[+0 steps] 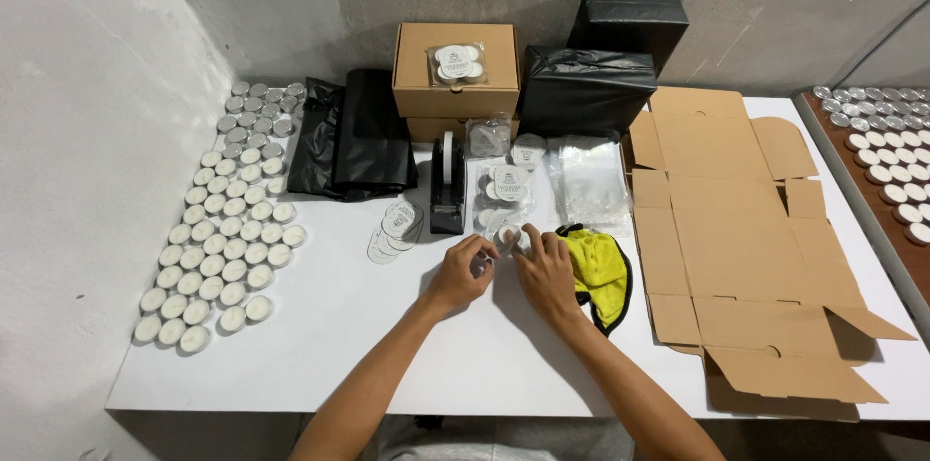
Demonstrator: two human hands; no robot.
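My left hand (463, 270) and my right hand (544, 272) meet at the middle of the white table (329, 345). Their fingertips close together on a small clear bag of tealight candles (506, 238). Just behind the hands lie more clear packs of tealights with round labels (504, 185). A black tape dispenser (447, 185) stands to the left of those packs. A fan of round white stickers (392, 231) lies left of my left hand. A yellow cloth with black trim (599, 270) touches the right side of my right hand.
Rows of white tealights (221, 238) fill the table's left side by the wall. Black bags (356, 137), a closed cardboard box (455, 69), black-wrapped parcels (586, 88) and clear bags (588, 180) line the back. A flat unfolded carton (746, 238) covers the right. More tealights (891, 156) sit far right.
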